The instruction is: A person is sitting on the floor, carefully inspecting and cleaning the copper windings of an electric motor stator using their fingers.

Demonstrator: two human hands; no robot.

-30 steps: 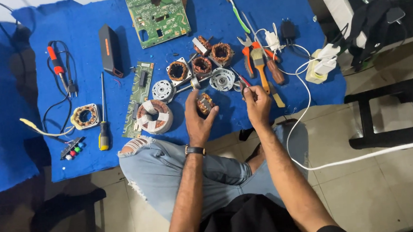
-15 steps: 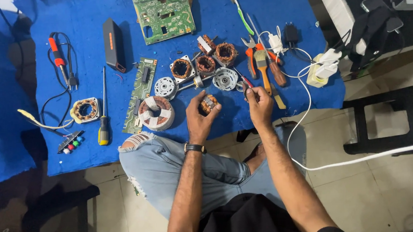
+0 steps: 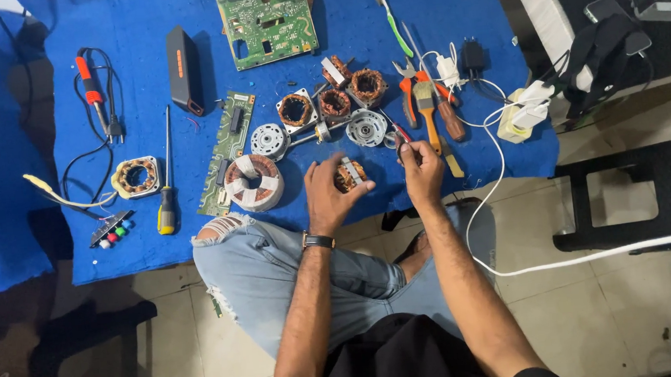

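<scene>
Left hand (image 3: 328,193) grasps a small copper-wound stator (image 3: 349,175), fingers curled round it, over the near edge of the blue cloth (image 3: 148,243). Right hand (image 3: 422,170) sits just right of the stator, fingertips pinched on a thin tool (image 3: 397,140) whose kind is too small to tell; its tip points up toward the silver rotor cap (image 3: 366,127) beyond the stator. A watch (image 3: 318,241) rings the left wrist.

Left of the stator lies a large taped coil (image 3: 253,182), and past that a long green board (image 3: 226,152), a yellow-handled screwdriver (image 3: 166,202) and a ring winding (image 3: 137,177). Beyond the stator stand three more copper windings (image 3: 334,102) and a second cap (image 3: 269,141). Right of the stator, pliers with orange grips (image 3: 410,99) and a brush (image 3: 428,113) lie side by side, with a white cable (image 3: 503,191) curving off the cloth. Far beyond the stator rests a large circuit board (image 3: 264,17), and well to its left a soldering iron (image 3: 91,86).
</scene>
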